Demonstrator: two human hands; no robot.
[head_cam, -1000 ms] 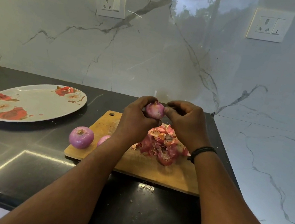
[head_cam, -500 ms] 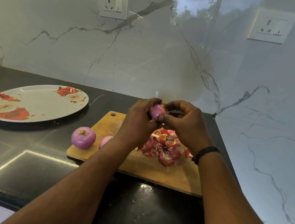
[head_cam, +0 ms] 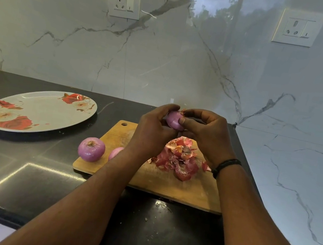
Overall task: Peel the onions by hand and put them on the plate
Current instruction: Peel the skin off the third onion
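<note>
Fingers of both hands are clamped on one small onion [head_cam: 174, 120], held in the air above the far end of the cutting board [head_cam: 167, 184]. Left hand [head_cam: 151, 130] curls round its left side; right hand [head_cam: 207, 135] pinches it from the right, thumb lying flat across the onion's front. Compared with half a second ago, the right thumb now covers more of the front face and a small scrap of reddish skin shows at the onion's top, by the right fingertips. The hands have stayed at about the same spot over the board. The held onion's smooth purple side faces the camera; which way its root or tip points I cannot tell, since the fingers hide both ends.

On the near left corner of the board sits a peeled onion [head_cam: 91, 149], its brownish root end turned up and toward the camera, axis roughly upright. Just beside it a second peeled onion [head_cam: 116, 153] is partly hidden by the left forearm. A pile of onion skins [head_cam: 180, 159] lies on the board under the hands. A black band [head_cam: 226, 165] circles the right wrist.

Farther left on the dark desk [head_cam: 20, 167] rests the flowered plate [head_cam: 38, 110], well apart from the board. Two wall sockets [head_cam: 124, 2] sit on the marble wall behind.
</note>
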